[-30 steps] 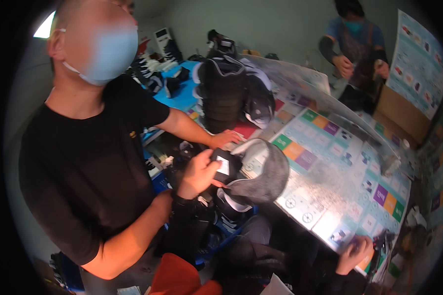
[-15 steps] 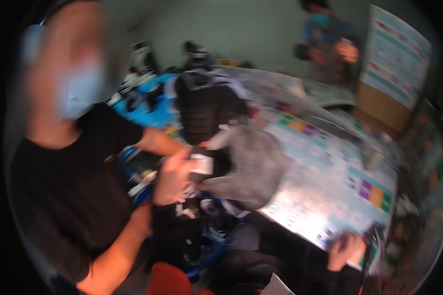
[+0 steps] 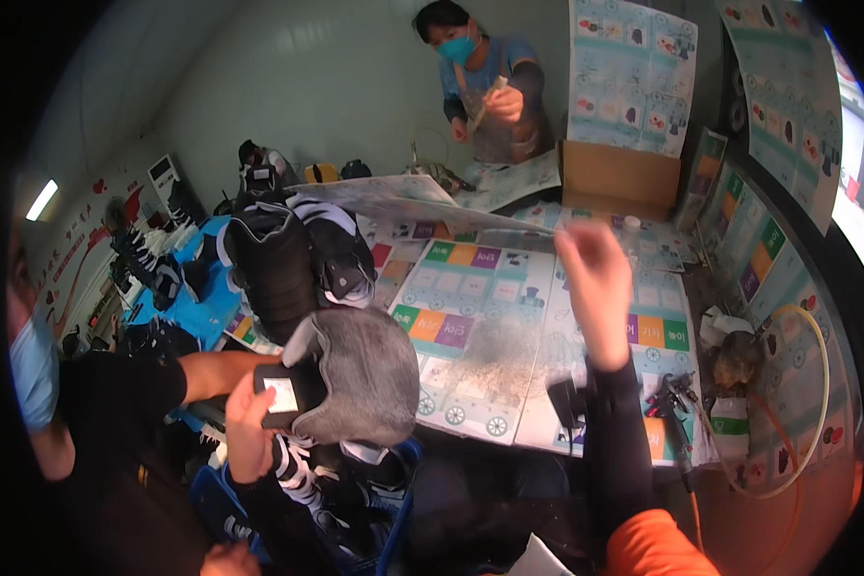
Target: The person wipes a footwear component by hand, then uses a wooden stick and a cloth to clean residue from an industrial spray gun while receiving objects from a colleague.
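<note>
My right hand [image 3: 595, 274] is raised over the table's near edge, blurred by motion, fingers loosely apart with nothing in it. Its black sleeve runs down to an orange cuff. Below it lies a printed sheet [image 3: 470, 326] with coloured squares and a dusty grey patch. A spray gun [image 3: 675, 415] lies at the table edge just right of my forearm, and a small black tool [image 3: 566, 401] just left of it. My left hand is out of view. At the left a person in a black shirt holds a grey shoe upper [image 3: 365, 374] with one hand [image 3: 243, 430].
Black boots [image 3: 283, 269] are stacked at the table's left end. A blue crate [image 3: 398, 480] of shoes stands below. A second person [image 3: 490, 91] in blue stands at the far end holding a strip. A cardboard box [image 3: 619, 178] and a coiled yellow hose [image 3: 816, 384] are to the right.
My right hand has risen from the table's lower right edge to above the printed sheet. The view swung right, putting the person in black further left. That person still holds the grey upper.
</note>
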Available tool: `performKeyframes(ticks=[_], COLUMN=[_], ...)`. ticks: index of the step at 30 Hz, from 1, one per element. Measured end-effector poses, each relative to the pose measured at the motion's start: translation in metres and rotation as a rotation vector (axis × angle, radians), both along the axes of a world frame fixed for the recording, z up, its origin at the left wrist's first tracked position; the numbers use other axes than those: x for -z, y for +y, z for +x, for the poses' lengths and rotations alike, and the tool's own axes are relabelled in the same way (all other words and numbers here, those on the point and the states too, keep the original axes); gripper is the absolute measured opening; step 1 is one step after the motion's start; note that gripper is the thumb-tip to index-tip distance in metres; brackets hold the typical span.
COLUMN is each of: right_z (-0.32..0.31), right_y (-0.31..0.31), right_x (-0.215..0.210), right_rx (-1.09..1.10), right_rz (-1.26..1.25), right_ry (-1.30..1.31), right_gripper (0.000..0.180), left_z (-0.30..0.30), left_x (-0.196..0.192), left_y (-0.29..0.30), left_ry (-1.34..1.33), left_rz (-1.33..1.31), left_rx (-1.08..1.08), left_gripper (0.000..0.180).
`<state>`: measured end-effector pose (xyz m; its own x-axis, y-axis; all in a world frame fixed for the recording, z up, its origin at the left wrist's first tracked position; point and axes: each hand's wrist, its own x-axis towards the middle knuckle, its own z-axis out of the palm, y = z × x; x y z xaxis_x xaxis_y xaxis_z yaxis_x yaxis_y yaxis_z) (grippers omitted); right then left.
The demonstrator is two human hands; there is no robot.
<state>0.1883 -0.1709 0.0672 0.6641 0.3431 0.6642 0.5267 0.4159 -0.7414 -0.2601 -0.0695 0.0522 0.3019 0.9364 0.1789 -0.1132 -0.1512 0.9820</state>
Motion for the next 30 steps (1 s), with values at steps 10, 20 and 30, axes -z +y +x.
performKeyframes(ticks=[10, 20, 30], right_z=[0.132, 0.149, 0.046], right_y=[0.257, 0.282, 0.053], right_x=[-0.031, -0.021, -0.029], right_rx=[0.3, 0.391, 0.112], right_rz=[-0.179, -0.46, -0.463], right_ry=[0.19, -0.081, -0.377], right_gripper=[0.055, 0.051, 0.042], left_z=[-0.098, -0.161, -0.155], left_x=[0.09, 0.101, 0.109], left_y=[-0.017, -0.022, -0.016], left_ry=[-0.054, -0.073, -0.135], left_rz=[0.062, -0.12, -0.274], left_rx=[-0.287, -0.478, -0.462], left_gripper=[0.044, 0.054, 0.04])
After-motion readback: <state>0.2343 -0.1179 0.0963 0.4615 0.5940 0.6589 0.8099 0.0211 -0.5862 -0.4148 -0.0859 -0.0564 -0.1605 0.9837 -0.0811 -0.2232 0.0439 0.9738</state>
